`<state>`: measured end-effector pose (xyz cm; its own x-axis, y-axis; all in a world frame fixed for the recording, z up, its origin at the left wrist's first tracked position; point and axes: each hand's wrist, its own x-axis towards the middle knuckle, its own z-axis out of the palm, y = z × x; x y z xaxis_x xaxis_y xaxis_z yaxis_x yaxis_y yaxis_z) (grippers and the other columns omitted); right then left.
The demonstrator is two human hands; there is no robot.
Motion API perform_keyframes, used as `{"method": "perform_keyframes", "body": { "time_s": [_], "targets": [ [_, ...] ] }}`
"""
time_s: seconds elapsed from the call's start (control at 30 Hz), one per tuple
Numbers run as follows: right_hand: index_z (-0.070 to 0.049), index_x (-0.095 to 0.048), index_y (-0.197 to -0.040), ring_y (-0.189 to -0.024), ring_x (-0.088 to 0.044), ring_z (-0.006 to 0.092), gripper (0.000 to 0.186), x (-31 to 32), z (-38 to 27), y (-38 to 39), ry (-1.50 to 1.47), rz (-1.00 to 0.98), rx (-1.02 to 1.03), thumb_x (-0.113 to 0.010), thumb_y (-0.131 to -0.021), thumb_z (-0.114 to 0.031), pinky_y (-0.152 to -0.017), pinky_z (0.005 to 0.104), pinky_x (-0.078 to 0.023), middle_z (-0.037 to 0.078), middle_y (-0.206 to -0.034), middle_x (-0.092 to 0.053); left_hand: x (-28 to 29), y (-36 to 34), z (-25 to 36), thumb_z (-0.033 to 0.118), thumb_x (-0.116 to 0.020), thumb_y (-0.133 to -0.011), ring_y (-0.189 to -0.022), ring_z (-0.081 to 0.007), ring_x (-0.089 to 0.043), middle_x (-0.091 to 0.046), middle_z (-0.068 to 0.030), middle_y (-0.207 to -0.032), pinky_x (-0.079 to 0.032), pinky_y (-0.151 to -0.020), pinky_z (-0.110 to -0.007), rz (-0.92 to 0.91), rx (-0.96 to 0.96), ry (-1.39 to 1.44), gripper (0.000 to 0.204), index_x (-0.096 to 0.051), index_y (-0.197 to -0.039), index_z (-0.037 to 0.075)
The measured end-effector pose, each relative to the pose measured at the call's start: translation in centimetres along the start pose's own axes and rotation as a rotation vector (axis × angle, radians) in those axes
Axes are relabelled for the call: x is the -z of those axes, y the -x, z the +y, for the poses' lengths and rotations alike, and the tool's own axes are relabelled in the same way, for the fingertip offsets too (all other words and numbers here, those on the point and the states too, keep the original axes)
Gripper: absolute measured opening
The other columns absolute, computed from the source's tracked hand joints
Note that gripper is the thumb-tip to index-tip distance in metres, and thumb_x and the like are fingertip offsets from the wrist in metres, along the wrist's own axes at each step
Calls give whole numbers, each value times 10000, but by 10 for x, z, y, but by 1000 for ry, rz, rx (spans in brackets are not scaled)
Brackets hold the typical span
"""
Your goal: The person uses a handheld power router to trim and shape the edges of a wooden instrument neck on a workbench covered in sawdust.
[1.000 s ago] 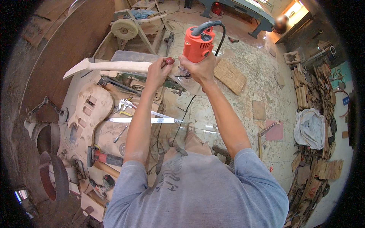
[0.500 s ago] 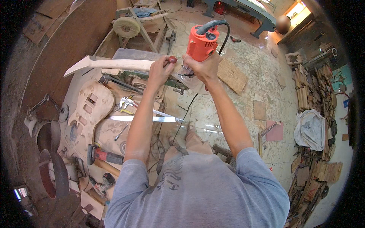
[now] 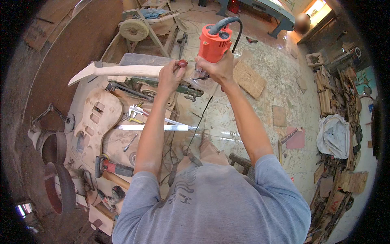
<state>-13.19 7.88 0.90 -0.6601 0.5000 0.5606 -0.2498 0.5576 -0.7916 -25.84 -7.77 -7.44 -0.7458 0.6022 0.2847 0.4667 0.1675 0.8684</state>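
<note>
My right hand [image 3: 218, 70] is wrapped around the lower body of a red handheld router [image 3: 215, 44], which stands upright with its dark cable looping from the top. A clear plastic base guard [image 3: 201, 74] shows under that hand; the cutter is hidden. My left hand [image 3: 170, 78] is closed over the right end of a pale wooden guitar neck [image 3: 126, 70], whose headstock points left. A dark red, round knob-like thing [image 3: 182, 63] sits at its fingertips. The neck lies across a green metal bench machine [image 3: 138, 83]; its end under my hand is hidden.
Left below are a guitar body [image 3: 96, 112], calipers [image 3: 135, 110], a steel ruler [image 3: 152, 127], a red-and-black angle grinder [image 3: 113, 166] and a drill [image 3: 111, 197]. A wooden board [image 3: 248, 79] lies on the floor at right. Wood scraps [image 3: 339, 97] are stacked along the right wall.
The router and my right hand have shifted slightly left and up. My left hand stays closed over the neck, with only a tiny shift left.
</note>
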Motion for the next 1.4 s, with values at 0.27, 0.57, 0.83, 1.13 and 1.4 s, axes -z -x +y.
{"method": "perform_keyframes", "body": {
  "time_s": [0.27,0.57,0.83,1.13,1.4],
  "targets": [
    [-62,-735,-1045,-798,-744,195,455,2,12,-12,-7,-25,25,-898,-696,-305,-755,364,-591,69,-897,-777,-8,2,7,234,-732,-944,-948,-327,-759,-780,-185,-1004,-555,-853,-410,132,-24,6,275,-735,-1117,20],
    [-58,-712,-1252,-807,-684,138,570,7,20,-24,-111,-120,28,-888,-744,-246,-759,324,-561,18,-936,-733,-17,1,0,213,-733,-940,-985,-337,-745,-766,-194,-1021,-549,-893,-425,199,-32,-15,273,-721,-1127,14],
    [-44,-712,-1092,-793,-676,127,446,9,31,-35,-98,-161,42,-890,-734,-241,-742,320,-555,14,-903,-727,-20,-1,4,188,-743,-947,-979,-337,-750,-768,-200,-1021,-551,-887,-411,246,-29,-54,261,-707,-1120,-3],
    [-42,-712,-1056,-821,-719,163,480,10,34,-41,-137,-184,25,-925,-699,-282,-774,344,-576,57,-922,-767,-22,2,8,176,-739,-946,-987,-335,-758,-773,-203,-1024,-559,-881,-415,283,-15,-106,252,-711,-1125,-1],
    [-40,-699,-1080,-853,-734,183,542,10,44,-48,-121,-201,29,-942,-680,-312,-809,371,-583,75,-950,-779,-25,1,6,191,-739,-933,-972,-353,-751,-766,-209,-1011,-560,-877,-429,309,-15,-112,260,-715,-1110,2]
  ]
}}
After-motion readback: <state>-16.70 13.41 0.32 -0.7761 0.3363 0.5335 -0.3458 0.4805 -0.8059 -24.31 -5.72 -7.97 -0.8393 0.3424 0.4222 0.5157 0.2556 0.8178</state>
